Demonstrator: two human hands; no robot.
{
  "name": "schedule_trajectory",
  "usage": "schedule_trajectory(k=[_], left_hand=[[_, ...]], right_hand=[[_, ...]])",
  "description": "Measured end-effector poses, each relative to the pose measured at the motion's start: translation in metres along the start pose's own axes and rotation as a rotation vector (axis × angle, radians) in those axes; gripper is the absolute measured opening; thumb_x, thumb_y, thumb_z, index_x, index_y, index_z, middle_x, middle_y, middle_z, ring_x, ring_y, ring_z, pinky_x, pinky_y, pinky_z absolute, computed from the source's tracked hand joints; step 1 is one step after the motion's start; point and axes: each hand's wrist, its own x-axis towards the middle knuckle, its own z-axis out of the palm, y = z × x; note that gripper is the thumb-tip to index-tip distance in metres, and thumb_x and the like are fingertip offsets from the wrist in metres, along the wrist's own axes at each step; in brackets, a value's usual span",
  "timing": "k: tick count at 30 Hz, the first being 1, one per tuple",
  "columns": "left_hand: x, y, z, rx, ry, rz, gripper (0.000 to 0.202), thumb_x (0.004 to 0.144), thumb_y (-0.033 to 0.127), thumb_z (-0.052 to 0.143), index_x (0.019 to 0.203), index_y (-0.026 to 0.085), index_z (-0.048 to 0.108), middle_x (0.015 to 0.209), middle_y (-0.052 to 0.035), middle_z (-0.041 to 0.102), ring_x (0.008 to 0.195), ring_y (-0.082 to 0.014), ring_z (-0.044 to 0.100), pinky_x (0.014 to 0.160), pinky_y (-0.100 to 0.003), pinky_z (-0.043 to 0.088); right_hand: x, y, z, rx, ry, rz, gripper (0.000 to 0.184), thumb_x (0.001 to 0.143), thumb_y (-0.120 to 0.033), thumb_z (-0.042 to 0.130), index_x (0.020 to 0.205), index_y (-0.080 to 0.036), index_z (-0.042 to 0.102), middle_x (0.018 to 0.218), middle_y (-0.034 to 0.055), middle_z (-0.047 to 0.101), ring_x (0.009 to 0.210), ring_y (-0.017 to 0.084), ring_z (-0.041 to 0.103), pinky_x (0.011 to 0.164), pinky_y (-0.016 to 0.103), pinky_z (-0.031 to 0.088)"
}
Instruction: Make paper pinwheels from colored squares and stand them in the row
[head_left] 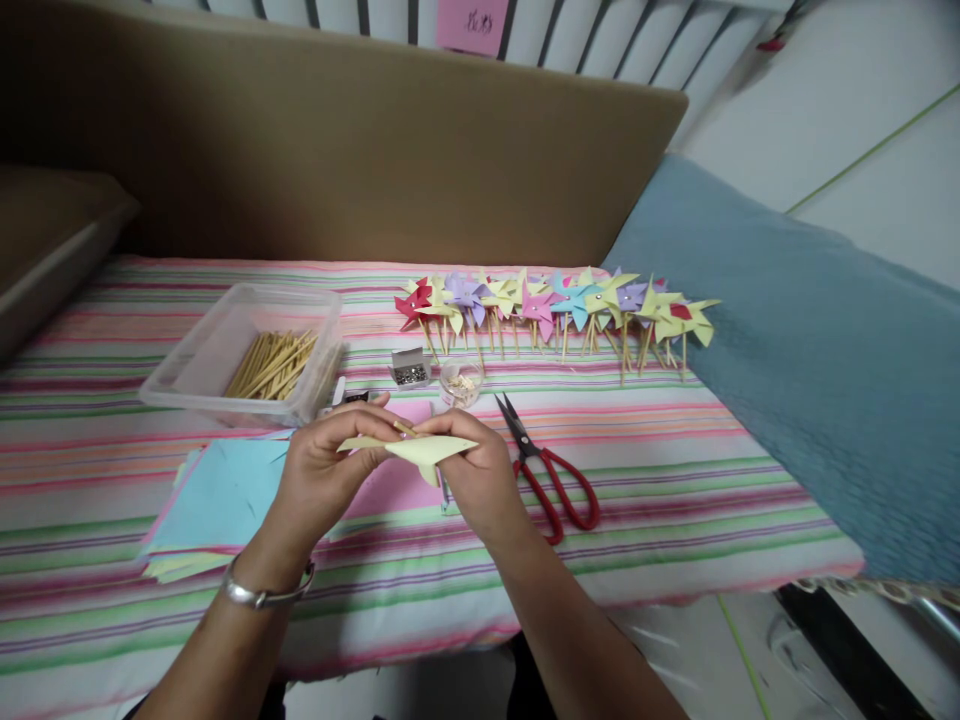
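Observation:
Both my hands meet over the striped table and hold a pale yellow paper piece (420,450) with folded flaps. My left hand (326,470) pinches its left side, with fingers closed. My right hand (472,475) grips its right side. A short wooden stick (405,429) pokes out between the two thumbs, above the paper. Under my hands lies a pink paper sheet (390,485).
A clear plastic tub (225,345) of wooden sticks stands at the left. A stack of coloured paper (214,500) lies near my left wrist. Red-handled scissors (551,480) lie to the right. A row of finished pinwheels (555,305), a pin box (410,368) and a small dish (460,383) sit behind.

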Motion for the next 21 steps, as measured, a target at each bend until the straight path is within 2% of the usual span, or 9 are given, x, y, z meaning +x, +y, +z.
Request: schedule_trajectory(k=[13,21], left_hand=[[0.0003,-0.0005,-0.0010,0.007,0.001,-0.015,0.003,0.076,0.022,0.070,0.076,0.024,0.071,0.080,-0.0014,0.073,0.081,-0.0182,0.067,0.106,-0.051,0.037],[-0.0002,-0.0005,-0.0010,-0.015,-0.008,-0.029,0.004,0.076,0.021,0.070,0.076,0.024,0.072,0.083,-0.0022,0.073,0.084,-0.0187,0.067,0.105,-0.048,0.039]], right_hand=[[-0.0003,-0.0007,0.0008,-0.016,-0.009,0.006,0.016,0.071,-0.012,0.056,0.071,-0.021,0.069,0.074,0.0006,0.066,0.069,0.015,0.061,0.057,0.023,0.046],[-0.0007,0.0057,0.0010,0.001,0.006,0.035,0.014,0.072,-0.015,0.057,0.075,-0.021,0.070,0.067,0.0000,0.064,0.066,0.015,0.060,0.054,0.023,0.045]])
